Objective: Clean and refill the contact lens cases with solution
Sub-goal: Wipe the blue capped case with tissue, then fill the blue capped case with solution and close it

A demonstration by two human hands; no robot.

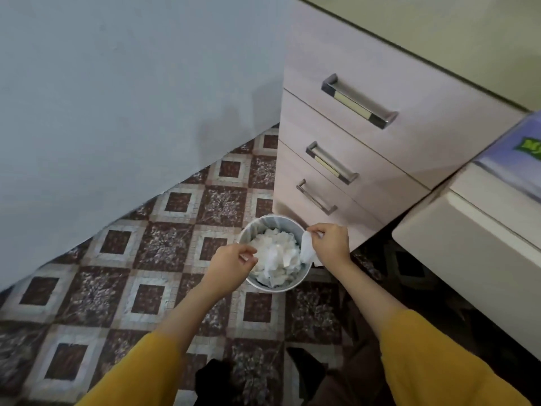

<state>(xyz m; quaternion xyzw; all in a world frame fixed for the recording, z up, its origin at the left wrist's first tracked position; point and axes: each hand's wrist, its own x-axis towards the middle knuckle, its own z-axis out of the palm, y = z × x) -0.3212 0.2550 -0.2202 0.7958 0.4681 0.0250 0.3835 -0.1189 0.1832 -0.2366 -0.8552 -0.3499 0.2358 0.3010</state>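
Head view | right fingers (313, 230) pinch tissue (307, 251), hanging below them over bin (275, 288) (heaped full) | left fingers (248, 257) curled, hold unclear

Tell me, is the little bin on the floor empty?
No, the bin is filled nearly to its rim with crumpled white tissues.
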